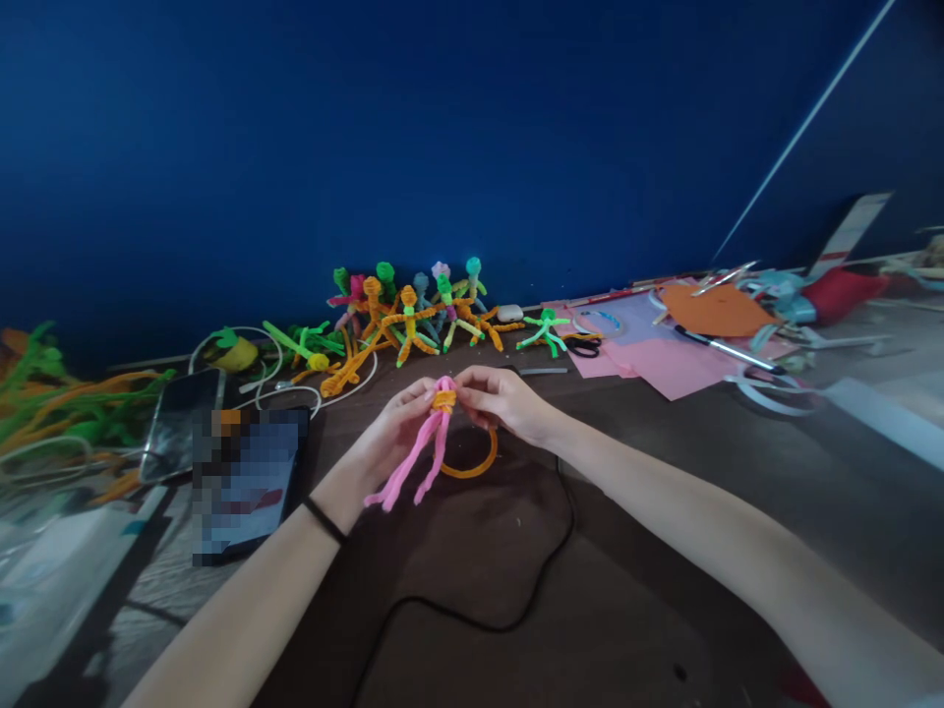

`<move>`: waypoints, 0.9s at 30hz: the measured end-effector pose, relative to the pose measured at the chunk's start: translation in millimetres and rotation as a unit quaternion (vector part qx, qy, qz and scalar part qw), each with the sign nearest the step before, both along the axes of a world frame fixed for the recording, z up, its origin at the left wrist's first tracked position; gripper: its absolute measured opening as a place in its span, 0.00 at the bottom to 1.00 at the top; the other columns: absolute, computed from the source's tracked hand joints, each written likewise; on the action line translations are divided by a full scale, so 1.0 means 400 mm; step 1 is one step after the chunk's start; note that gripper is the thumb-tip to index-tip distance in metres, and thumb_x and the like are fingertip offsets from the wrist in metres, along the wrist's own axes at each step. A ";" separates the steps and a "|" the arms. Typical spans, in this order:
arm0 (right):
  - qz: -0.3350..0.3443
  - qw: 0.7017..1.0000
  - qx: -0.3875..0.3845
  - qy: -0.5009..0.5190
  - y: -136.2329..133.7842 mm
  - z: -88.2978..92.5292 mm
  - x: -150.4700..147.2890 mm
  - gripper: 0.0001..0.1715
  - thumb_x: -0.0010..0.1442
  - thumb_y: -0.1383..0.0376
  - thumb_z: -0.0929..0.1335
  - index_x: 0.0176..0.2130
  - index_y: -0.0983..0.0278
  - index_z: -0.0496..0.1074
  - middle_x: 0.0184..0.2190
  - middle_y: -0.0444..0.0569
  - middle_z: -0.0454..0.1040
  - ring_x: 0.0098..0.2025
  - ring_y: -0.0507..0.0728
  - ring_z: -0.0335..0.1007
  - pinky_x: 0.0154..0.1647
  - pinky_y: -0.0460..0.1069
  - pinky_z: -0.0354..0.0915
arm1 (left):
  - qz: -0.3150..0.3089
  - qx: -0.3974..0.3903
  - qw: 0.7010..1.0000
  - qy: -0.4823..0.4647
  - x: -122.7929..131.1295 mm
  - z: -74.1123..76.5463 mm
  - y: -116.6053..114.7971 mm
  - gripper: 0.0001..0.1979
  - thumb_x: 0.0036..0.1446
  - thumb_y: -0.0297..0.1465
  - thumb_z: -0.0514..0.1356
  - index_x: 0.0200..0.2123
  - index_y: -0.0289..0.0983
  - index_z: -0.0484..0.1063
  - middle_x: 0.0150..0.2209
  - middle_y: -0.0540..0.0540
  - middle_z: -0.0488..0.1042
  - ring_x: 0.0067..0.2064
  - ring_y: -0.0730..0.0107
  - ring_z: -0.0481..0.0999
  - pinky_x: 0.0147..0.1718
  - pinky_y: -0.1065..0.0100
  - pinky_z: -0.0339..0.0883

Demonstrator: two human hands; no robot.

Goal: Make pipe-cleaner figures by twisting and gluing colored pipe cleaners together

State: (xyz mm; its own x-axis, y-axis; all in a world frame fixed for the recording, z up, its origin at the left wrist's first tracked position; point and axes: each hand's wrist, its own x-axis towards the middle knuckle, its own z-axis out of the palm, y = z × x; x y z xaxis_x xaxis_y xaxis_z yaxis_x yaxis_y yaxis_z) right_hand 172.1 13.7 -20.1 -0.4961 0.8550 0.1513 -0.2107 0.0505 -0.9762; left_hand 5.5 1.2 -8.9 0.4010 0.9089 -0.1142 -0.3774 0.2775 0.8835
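Between my hands, above the dark table, is a pink pipe cleaner figure (404, 462) with its long legs hanging down. An orange pipe cleaner (479, 470) is wrapped in several turns around its upper part, and the loose end curves down in a loop. My left hand (398, 423) pinches the figure from the left, with a black band on the wrist. My right hand (501, 398) is closed at the other side of the figure, its fingertips at the orange wrap. Whether those fingers grip the orange strand or the pink body is hard to make out.
Several finished pipe cleaner figures (409, 320) stand against the blue wall. Left are a phone (276, 492), a second phone (184, 413) and green and orange pipe cleaners (51, 403). Black scissors (582, 346) and pink paper (664, 359) lie right. A black cable (508, 627) crosses the table.
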 end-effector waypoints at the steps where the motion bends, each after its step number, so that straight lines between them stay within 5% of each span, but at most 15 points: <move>1: -0.008 1.000 0.001 -0.004 0.000 -0.001 0.001 0.16 0.51 0.56 0.69 0.32 0.66 0.66 0.16 0.37 0.62 0.16 0.44 0.56 0.14 0.40 0.49 | 0.009 0.005 1.000 0.008 0.001 -0.002 0.002 0.11 0.41 0.30 0.67 0.27 0.34 0.68 0.23 0.52 0.69 0.22 0.81 0.67 0.20 0.79 0.60; 14: -0.080 0.992 0.024 -0.093 -0.006 0.023 -0.001 0.15 0.49 0.57 0.69 0.28 0.67 0.65 0.15 0.38 0.64 0.13 0.44 0.56 0.12 0.40 0.50 | 0.052 0.207 0.943 0.255 -0.019 0.037 0.017 0.07 0.45 0.33 0.63 0.25 0.34 0.71 0.23 0.51 0.69 0.24 0.77 0.66 0.24 0.75 0.59; 27: -0.078 0.993 0.033 -0.082 -0.008 0.019 -0.001 0.15 0.49 0.57 0.69 0.28 0.67 0.66 0.15 0.38 0.64 0.14 0.44 0.57 0.12 0.40 0.53 | 0.041 0.168 0.948 0.267 -0.014 0.034 0.011 0.10 0.43 0.34 0.65 0.24 0.34 0.70 0.18 0.53 0.66 0.18 0.80 0.62 0.16 0.76 0.53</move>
State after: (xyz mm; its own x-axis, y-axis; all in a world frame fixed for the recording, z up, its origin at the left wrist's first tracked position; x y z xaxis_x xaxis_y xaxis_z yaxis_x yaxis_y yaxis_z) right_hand 171.9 10.7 -12.6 -0.3816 0.9141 0.1370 -0.0339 0.1343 -0.9904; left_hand -0.2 5.7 4.8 0.2935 0.9558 0.0194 0.1414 -0.0635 0.9879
